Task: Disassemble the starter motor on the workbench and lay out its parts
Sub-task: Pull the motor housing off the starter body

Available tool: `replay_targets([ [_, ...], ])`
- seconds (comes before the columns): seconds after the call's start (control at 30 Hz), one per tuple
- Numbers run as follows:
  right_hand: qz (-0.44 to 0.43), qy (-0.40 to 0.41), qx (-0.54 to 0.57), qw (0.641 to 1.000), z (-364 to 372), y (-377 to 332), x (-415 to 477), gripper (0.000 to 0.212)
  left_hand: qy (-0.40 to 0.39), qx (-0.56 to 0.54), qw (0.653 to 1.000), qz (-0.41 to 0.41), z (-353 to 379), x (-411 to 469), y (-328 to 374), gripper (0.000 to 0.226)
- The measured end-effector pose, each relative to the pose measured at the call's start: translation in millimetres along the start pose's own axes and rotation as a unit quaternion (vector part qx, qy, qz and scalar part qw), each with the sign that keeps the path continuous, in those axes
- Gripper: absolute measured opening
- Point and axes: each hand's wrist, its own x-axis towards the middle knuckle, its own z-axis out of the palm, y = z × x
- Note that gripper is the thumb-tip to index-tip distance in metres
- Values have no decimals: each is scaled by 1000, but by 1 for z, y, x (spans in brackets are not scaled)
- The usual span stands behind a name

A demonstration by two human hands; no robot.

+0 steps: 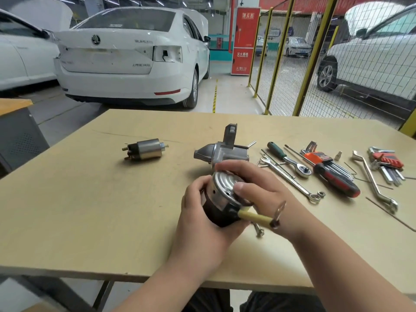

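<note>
The starter motor body [221, 200], a dark cylinder closed by a silver end cap [225, 188], is held above the near middle of the table [90, 199], with the cap turned toward the camera. It is gripped from below and from the left by the left hand [202, 219], whose fingers are wrapped around the dark casing. The right hand [254, 188] is closed over the far side of the cap, with the thumb pressed on the cap face. A yellow-sleeved lead [255, 218] ending in a ring terminal [281, 208] projects to the right from the body. The aluminium nose housing [221, 150] is set on the table just beyond the hands, apart from the body. The solenoid [145, 149] is laid on its side well to the left. A bolt [258, 230] is seen on the table under the lead. To the right, a combination wrench [290, 179], a ratchet [289, 161], a red-and-black screwdriver [335, 179], two hex key sets [386, 163] and an offset wrench [374, 183] are laid out.
</note>
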Motion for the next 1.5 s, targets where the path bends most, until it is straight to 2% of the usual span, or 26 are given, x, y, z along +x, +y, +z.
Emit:
replay_targets([
  [0.07, -10, 16, 123, 992, 6, 0, -2, 45, 10, -16, 999, 32, -2, -1, 1, 80],
  [0.13, -9, 14, 273, 962, 9, -2, -4, 47, 15, -22, 998, 54, -3, -1, 2, 81],
  [0.17, -16, 9, 312, 950, 9, -3, -5, 47, 13, -22, 998, 61, -2, -2, 3, 81],
  [0.4, -19, 14, 386, 922, 9, -2, -10, 46, -18, -39, 995, 89, 1, -1, 1, 82],
  [0.6, -12, 31, 500, 865, 6, -3, -10, 44, 9, -14, 989, 146, 1, -1, 1, 82],
  [0.8, -37, 32, 515, 856, 10, -12, -10, 42, 26, -42, 984, 172, -2, -5, -3, 90],
  [0.87, -39, 33, 506, 861, 11, -11, -10, 40, 33, -15, 983, 178, -2, -5, 0, 88],
  [0.93, -28, 41, 464, 884, 12, -8, -10, 39, 31, -6, 985, 173, -1, -5, 1, 85],
  [1.03, -7, 72, 342, 937, 14, -3, -9, 41, 13, -14, 992, 128, 0, -4, 4, 81],
  [1.1, -3, 85, 285, 955, 14, -2, -8, 41, 6, -19, 993, 115, 0, -4, 3, 80],
  [1.3, -12, 68, 293, 954, 15, -4, -8, 40, 4, -59, 993, 102, -3, -5, 2, 80],
  [1.43, -38, 30, 303, 952, 15, -6, -12, 40, 20, 3, 984, 177, -7, -7, 7, 81],
  [1.5, -48, 23, 287, 957, 15, -6, -13, 39, 21, 0, 983, 184, -7, -7, 7, 79],
])
